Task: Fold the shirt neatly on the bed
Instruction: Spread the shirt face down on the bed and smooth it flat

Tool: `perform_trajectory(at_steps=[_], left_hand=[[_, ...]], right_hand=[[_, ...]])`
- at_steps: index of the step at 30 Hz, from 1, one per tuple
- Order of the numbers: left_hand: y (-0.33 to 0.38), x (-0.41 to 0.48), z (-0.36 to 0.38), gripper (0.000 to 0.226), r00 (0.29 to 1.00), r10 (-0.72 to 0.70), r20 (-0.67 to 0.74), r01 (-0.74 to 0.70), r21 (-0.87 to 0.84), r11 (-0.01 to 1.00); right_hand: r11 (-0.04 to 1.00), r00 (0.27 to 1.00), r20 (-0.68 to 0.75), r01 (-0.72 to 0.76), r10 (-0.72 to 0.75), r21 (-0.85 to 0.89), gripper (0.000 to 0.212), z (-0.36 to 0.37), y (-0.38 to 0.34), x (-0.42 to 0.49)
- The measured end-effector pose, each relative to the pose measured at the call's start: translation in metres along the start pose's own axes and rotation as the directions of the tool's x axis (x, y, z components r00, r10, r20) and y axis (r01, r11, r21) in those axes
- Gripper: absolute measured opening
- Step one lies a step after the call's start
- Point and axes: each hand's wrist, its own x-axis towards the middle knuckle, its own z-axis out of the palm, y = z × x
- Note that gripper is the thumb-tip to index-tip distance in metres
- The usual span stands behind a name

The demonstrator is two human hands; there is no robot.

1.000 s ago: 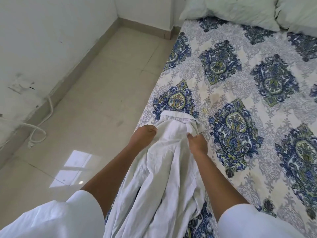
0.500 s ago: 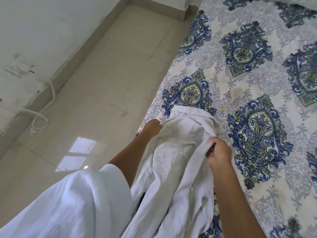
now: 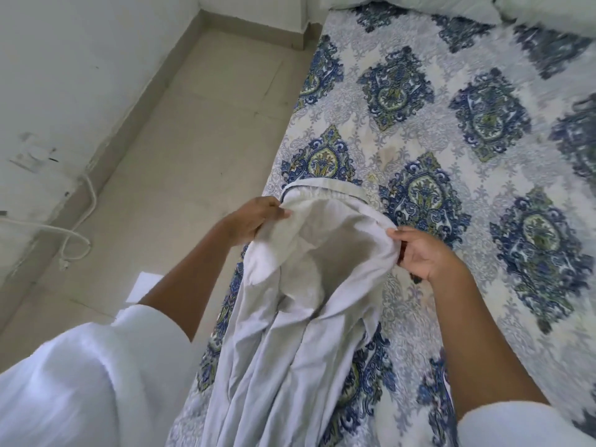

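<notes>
A white shirt (image 3: pixel 300 317) lies crumpled along the near left edge of the bed (image 3: pixel 483 175), which has a blue and green patterned sheet. Its collar end points away from me and the body trails toward me, hanging off the bed's edge. My left hand (image 3: pixel 254 217) pinches the shirt's left shoulder near the collar. My right hand (image 3: pixel 419 253) grips the right shoulder edge. Between the two hands the top of the shirt is spread and lifted, showing its inside.
Pale pillows (image 3: pixel 419 4) lie at the head of the bed. Left of the bed is a tiled floor (image 3: pixel 193 150) and a white wall, with a white cable and plug (image 3: pixel 74 243) on the floor by the skirting.
Both hands have moved apart and lifted the shirt's shoulders, opening the collar end wider. My head view has swung, so the pillows show again.
</notes>
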Motion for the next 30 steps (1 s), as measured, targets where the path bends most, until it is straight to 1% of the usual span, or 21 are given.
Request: perform_trajectory(at_steps=[1, 2, 4, 5, 6, 9, 11, 13, 15, 17, 19, 20, 22, 23, 24, 25, 26, 27, 28, 29, 30], left_hand=[[0.007, -0.014, 0.003, 0.014, 1.0, 0.023, 0.007, -0.024, 0.106, 0.994], [0.016, -0.029, 0.006, 0.015, 0.999, 0.049, 0.0, -0.048, 0.256, 0.965], [0.035, -0.062, 0.014, 0.014, 0.989, 0.141, -0.034, -0.104, 0.52, 0.848], [0.044, -0.076, 0.017, 0.013, 0.978, 0.199, -0.059, -0.128, 0.584, 0.802], [0.053, -0.093, 0.021, 0.013, 0.967, 0.247, -0.07, -0.158, 0.596, 0.787], [0.076, -0.148, 0.032, 0.016, 0.963, 0.268, -0.019, -0.235, 0.427, 0.873], [0.09, -0.179, 0.04, 0.012, 0.978, 0.196, 0.073, -0.209, 0.308, 0.928], [0.099, -0.207, 0.052, 0.026, 0.983, 0.114, 0.144, -0.139, 0.179, 0.974], [0.105, -0.226, 0.065, 0.036, 0.986, 0.048, 0.157, -0.079, 0.199, 0.977], [0.107, -0.249, 0.086, 0.033, 0.982, 0.022, 0.187, -0.079, 0.298, 0.951], [0.109, -0.271, 0.109, 0.023, 0.967, 0.049, 0.25, -0.132, 0.33, 0.935], [0.11, -0.281, 0.117, 0.026, 0.955, 0.084, 0.284, -0.171, 0.297, 0.939], [0.107, -0.296, 0.138, 0.048, 0.921, 0.2, 0.335, -0.265, 0.163, 0.95], [0.105, -0.303, 0.151, 0.057, 0.906, 0.261, 0.332, -0.309, 0.098, 0.946], [0.104, -0.312, 0.168, 0.063, 0.887, 0.32, 0.332, -0.357, 0.056, 0.932], [0.103, -0.32, 0.184, 0.065, 0.87, 0.36, 0.336, -0.392, 0.03, 0.919], [0.103, -0.331, 0.205, 0.063, 0.855, 0.389, 0.344, -0.423, 0.029, 0.906], [0.104, -0.342, 0.227, 0.059, 0.843, 0.405, 0.354, -0.448, 0.046, 0.893], [0.105, -0.351, 0.247, 0.056, 0.834, 0.415, 0.364, -0.473, 0.082, 0.877], [0.107, -0.359, 0.267, 0.055, 0.835, 0.417, 0.359, -0.489, 0.135, 0.862], [0.11, -0.366, 0.281, 0.054, 0.844, 0.419, 0.334, -0.5, 0.21, 0.84]], right_hand=[[0.999, 0.998, -0.017, 0.054, -0.053, 0.007, 0.012, -0.003, 0.001, -0.016], [0.994, 0.993, -0.04, 0.107, -0.107, 0.0, 0.013, -0.005, 0.002, -0.033], [0.975, 0.973, -0.069, 0.216, -0.218, -0.047, 0.015, -0.008, 0.002, -0.071], [0.964, 0.962, -0.079, 0.257, -0.262, -0.068, 0.016, -0.009, -0.001, -0.087], [0.951, 0.948, -0.09, 0.299, -0.306, -0.085, 0.017, -0.011, -0.003, -0.108], [0.902, 0.906, -0.083, 0.398, -0.415, -0.166, 0.02, -0.02, -0.015, -0.167], [0.861, 0.883, -0.05, 0.441, -0.467, -0.254, 0.016, -0.032, -0.024, -0.202], [0.834, 0.872, -0.003, 0.468, -0.49, -0.292, 0.008, -0.046, -0.03, -0.242], [0.817, 0.864, 0.037, 0.489, -0.503, -0.307, 0.005, -0.062, -0.037, -0.279], [0.803, 0.855, 0.088, 0.512, -0.512, -0.305, 0.02, -0.081, -0.041, -0.313], [0.792, 0.848, 0.137, 0.527, -0.511, -0.309, 0.04, -0.104, -0.045, -0.34], [0.792, 0.859, 0.157, 0.511, -0.488, -0.335, 0.043, -0.115, -0.046, -0.35], [0.787, 0.895, 0.198, 0.445, -0.399, -0.427, 0.032, -0.14, -0.044, -0.373], [0.768, 0.917, 0.205, 0.4, -0.343, -0.5, 0.033, -0.154, -0.041, -0.385], [0.724, 0.937, 0.195, 0.349, -0.291, -0.595, 0.036, -0.167, -0.037, -0.396], [0.665, 0.951, 0.168, 0.301, -0.258, -0.683, 0.033, -0.177, -0.033, -0.405], [0.603, 0.954, 0.124, 0.271, -0.275, -0.75, 0.022, -0.187, -0.028, -0.416], [0.539, 0.94, 0.08, 0.258, -0.332, -0.802, 0.01, -0.196, -0.021, -0.427], [0.486, 0.91, 0.035, 0.253, -0.414, -0.837, 0.007, -0.205, -0.015, -0.438], [0.451, 0.863, 0.0, 0.264, -0.505, -0.853, 0.012, -0.214, -0.01, -0.448], [0.456, 0.814, -0.021, 0.304, -0.58, -0.836, 0.015, -0.221, -0.005, -0.455]])
